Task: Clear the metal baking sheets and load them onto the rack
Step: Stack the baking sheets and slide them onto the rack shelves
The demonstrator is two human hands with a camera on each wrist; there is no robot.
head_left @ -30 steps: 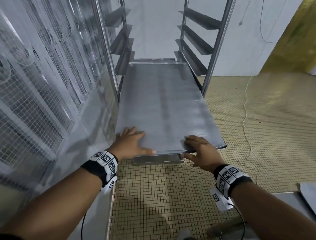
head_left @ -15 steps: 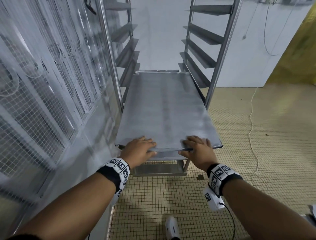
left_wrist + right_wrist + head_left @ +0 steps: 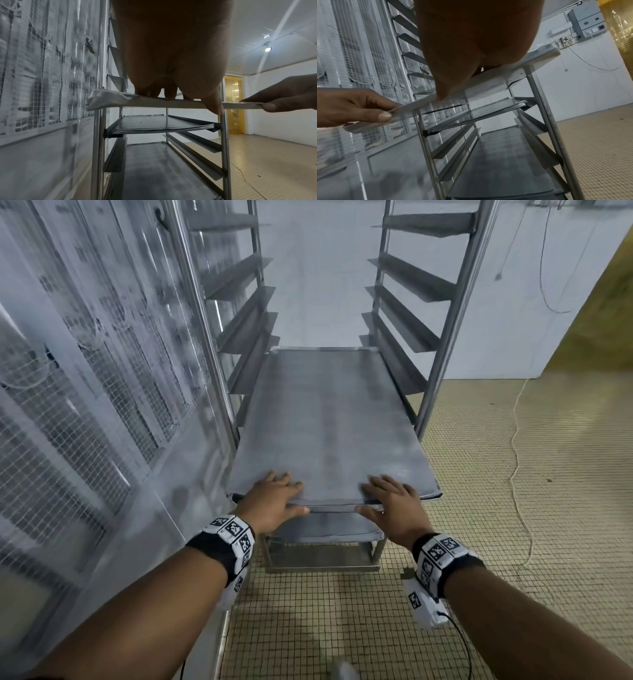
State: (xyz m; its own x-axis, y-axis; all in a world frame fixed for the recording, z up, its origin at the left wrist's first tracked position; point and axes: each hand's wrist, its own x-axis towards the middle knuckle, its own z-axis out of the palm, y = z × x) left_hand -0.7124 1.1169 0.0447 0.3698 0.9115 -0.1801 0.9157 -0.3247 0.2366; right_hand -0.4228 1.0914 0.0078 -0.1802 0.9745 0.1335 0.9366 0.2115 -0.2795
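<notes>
Fingers (image 3: 383, 486) of the right hand (image 3: 394, 508) are laid spread on top of the flat grey rectangular metal baking sheet (image 3: 329, 433), with the thumb hooked under its near edge; the left hand (image 3: 274, 501) is set the same way at the near left corner. Compared with the earlier head frames, the sheet has been pushed further into the tall stainless-steel tray rack (image 3: 448, 337), so that less of it overhangs the front posts. Its long axis is pointed away from the person, into the rack, and it is held roughly level on a pair of side runners. A second grey metal sheet (image 3: 325, 527) is seen one level below.

From the left wrist, the left hand (image 3: 171, 54) is seen with fingertips (image 3: 169, 92) pressed on the sheet (image 3: 120, 100) and thumb over its rim; the right hand (image 3: 283, 93) pinches the same edge.

From the right wrist, the sheet's edge (image 3: 488, 82) is gripped between the right thumb and fingers; the left hand (image 3: 356, 106) pinches the far end. The lower sheet (image 3: 471, 115) lies fully seated.
</notes>
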